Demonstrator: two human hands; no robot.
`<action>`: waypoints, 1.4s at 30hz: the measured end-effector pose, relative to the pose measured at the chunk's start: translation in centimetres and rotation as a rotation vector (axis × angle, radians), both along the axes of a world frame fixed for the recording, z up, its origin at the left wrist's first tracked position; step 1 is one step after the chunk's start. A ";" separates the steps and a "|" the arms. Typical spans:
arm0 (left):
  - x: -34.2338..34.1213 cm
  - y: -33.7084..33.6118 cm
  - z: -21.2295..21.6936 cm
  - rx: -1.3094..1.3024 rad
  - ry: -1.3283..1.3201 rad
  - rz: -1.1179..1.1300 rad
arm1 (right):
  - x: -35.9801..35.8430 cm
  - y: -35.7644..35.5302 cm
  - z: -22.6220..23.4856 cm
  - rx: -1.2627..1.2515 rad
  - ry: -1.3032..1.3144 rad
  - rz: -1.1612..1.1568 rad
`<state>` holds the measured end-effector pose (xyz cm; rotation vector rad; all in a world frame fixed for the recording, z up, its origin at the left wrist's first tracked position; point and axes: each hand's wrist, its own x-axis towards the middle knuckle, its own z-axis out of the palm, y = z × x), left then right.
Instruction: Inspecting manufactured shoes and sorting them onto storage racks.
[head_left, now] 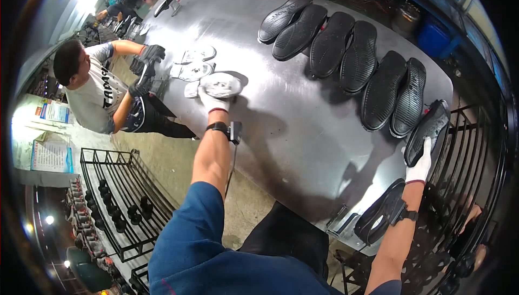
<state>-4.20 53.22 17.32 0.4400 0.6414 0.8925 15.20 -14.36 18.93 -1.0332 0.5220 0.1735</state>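
My left hand [213, 100], in a white glove, grips a white shoe sole [223, 84] over the left side of the metal table; motion blurs the sole and my fingers are mostly hidden. Beside it lie more white soles [194, 70]. At the table's right edge, my white-gloved right hand [419, 161] is closed on the near end of a black shoe sole [430, 127], thumb on top. Several black soles [358, 57] lie in a slanting row from the far middle to that hand. Another black sole [378, 214] rests near my right wrist.
A co-worker in black gloves [146, 68] stands at the left side of the metal table [281, 116]. Black metal racks stand at lower left [127, 203] and along the right [470, 149]. A blue barrel [434, 36] is beyond the far right edge.
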 end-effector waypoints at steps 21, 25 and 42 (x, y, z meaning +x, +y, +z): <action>1.3 -51.0 -6.6 1.473 0.644 -1.693 | -38.6 -2.0 5.2 -0.248 0.116 0.269; 0.8 -52.3 -6.8 1.660 0.706 -1.505 | -29.8 1.3 12.0 -1.265 -0.153 0.460; -6.6 -54.4 6.7 0.775 0.213 -1.000 | -43.9 -9.5 13.1 -1.303 -0.916 0.379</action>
